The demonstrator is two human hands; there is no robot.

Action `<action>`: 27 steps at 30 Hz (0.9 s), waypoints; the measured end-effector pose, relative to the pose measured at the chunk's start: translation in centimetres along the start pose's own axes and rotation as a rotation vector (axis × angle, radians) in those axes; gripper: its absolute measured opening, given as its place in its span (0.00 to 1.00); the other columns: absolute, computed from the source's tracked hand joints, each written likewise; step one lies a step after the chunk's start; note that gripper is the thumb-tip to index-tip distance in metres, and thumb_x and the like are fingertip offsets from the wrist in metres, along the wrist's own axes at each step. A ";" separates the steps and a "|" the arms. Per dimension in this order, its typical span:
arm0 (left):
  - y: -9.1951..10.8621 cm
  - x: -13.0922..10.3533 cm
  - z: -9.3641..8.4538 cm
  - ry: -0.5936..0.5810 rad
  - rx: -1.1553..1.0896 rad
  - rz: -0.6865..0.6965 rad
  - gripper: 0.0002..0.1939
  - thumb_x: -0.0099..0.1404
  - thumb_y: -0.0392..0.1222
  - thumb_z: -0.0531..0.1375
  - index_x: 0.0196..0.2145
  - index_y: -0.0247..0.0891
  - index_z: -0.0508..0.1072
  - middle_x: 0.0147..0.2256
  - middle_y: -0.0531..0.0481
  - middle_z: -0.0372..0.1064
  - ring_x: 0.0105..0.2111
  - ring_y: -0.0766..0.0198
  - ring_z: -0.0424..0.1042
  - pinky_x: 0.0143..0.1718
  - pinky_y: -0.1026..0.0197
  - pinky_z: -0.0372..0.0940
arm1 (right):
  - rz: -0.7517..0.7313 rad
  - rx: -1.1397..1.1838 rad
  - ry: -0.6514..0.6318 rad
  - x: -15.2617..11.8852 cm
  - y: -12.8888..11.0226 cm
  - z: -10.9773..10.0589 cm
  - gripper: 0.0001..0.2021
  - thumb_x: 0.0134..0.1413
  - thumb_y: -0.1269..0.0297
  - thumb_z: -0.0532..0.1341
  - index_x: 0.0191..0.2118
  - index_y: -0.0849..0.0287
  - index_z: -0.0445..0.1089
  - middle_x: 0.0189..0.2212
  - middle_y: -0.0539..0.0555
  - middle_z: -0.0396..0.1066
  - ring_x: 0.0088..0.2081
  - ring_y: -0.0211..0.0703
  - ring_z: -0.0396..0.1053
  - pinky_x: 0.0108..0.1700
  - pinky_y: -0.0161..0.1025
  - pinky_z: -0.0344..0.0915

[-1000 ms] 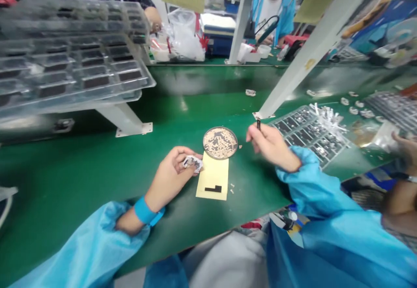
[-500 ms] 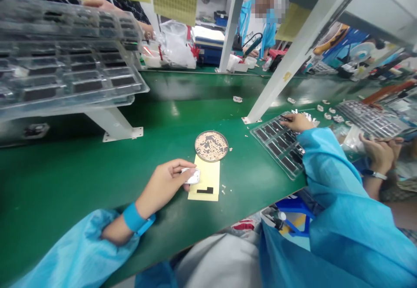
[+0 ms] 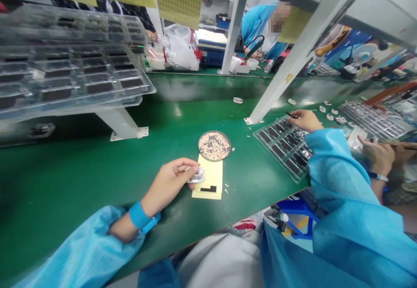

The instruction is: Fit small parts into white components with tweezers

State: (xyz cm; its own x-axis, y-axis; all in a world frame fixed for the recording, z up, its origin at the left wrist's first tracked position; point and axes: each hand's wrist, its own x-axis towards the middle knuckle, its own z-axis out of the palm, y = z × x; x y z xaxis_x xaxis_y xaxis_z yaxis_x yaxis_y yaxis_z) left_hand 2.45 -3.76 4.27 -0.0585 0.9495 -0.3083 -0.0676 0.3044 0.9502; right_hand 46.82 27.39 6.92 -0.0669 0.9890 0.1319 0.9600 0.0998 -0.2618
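Observation:
Pinched between the thumb and fingers of my left hand is a small white part, held over a yellow paper. A black L-shaped piece lies on that paper. Just beyond is a round dish of tiny light and dark pieces. My right hand is closed round a thin dark tool above the far edge of a clear tray with dark rectangular compartments. Whether the tool's tip holds anything is too small to tell.
Stacked clear trays stand on a raised shelf at the left. A white post rises beyond the right tray. Small white parts lie at the right, near another person's hands. Another person leans over the opposite bench.
My right hand has lifted slightly from the tray, and the dark tool shows more clearly. The white part in my left hand is tilted differently. The person opposite has bent forward. The view has shifted slightly.

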 end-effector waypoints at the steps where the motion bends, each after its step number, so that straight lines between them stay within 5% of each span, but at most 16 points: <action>1: 0.1 -0.1 0.1 0.002 -0.007 -0.002 0.18 0.58 0.51 0.69 0.38 0.33 0.77 0.29 0.46 0.78 0.22 0.66 0.71 0.20 0.67 0.64 | -0.007 0.017 0.005 -0.3 -0.3 -0.3 0.13 0.54 0.64 0.66 0.45 0.61 0.79 0.38 0.58 0.79 0.39 0.48 0.75 0.42 0.40 0.66; 7: 0.1 -0.3 0.3 -0.012 -0.036 -0.008 0.17 0.58 0.48 0.69 0.40 0.32 0.78 0.30 0.46 0.78 0.23 0.68 0.71 0.23 0.67 0.68 | -0.069 0.235 0.022 -4.0 -4.7 -1.2 0.12 0.55 0.62 0.67 0.44 0.59 0.80 0.36 0.57 0.79 0.38 0.50 0.75 0.43 0.44 0.68; 14: -1.0 -0.2 0.6 -0.099 -0.016 0.019 0.22 0.61 0.53 0.67 0.44 0.30 0.77 0.31 0.45 0.76 0.26 0.65 0.73 0.23 0.66 0.71 | -0.195 0.928 -0.293 -12.9 -18.1 1.0 0.15 0.51 0.57 0.71 0.42 0.60 0.77 0.29 0.52 0.75 0.25 0.36 0.67 0.28 0.36 0.63; 18: -1.3 -0.5 0.9 -0.111 0.032 0.029 0.25 0.64 0.56 0.63 0.47 0.31 0.76 0.31 0.45 0.76 0.23 0.67 0.71 0.18 0.68 0.66 | -0.310 1.123 -0.542 -16.6 -24.4 3.4 0.13 0.49 0.60 0.72 0.39 0.61 0.76 0.32 0.53 0.76 0.32 0.39 0.72 0.36 0.37 0.69; 21: -1.5 -0.6 0.9 -0.110 0.034 0.072 0.24 0.66 0.58 0.61 0.43 0.31 0.76 0.29 0.46 0.76 0.22 0.68 0.70 0.18 0.69 0.65 | -0.398 1.195 -0.614 -18.1 -26.2 5.5 0.13 0.50 0.60 0.72 0.39 0.61 0.76 0.38 0.55 0.77 0.40 0.44 0.75 0.46 0.41 0.72; 27: -1.7 -0.3 0.5 -0.111 -0.008 0.046 0.23 0.65 0.59 0.61 0.35 0.32 0.75 0.25 0.48 0.74 0.20 0.69 0.68 0.17 0.69 0.64 | -0.574 1.132 -0.584 -19.6 -25.3 7.7 0.23 0.49 0.60 0.73 0.51 0.59 0.75 0.46 0.57 0.76 0.47 0.48 0.75 0.52 0.44 0.72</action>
State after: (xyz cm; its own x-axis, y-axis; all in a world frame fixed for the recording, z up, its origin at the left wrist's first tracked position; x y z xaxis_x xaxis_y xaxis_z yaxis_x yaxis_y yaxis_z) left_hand 3.11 -4.49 2.77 0.0486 0.9653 -0.2566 -0.0754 0.2597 0.9627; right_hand 21.75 6.35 3.55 -0.7425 0.6543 0.1434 0.0405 0.2575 -0.9654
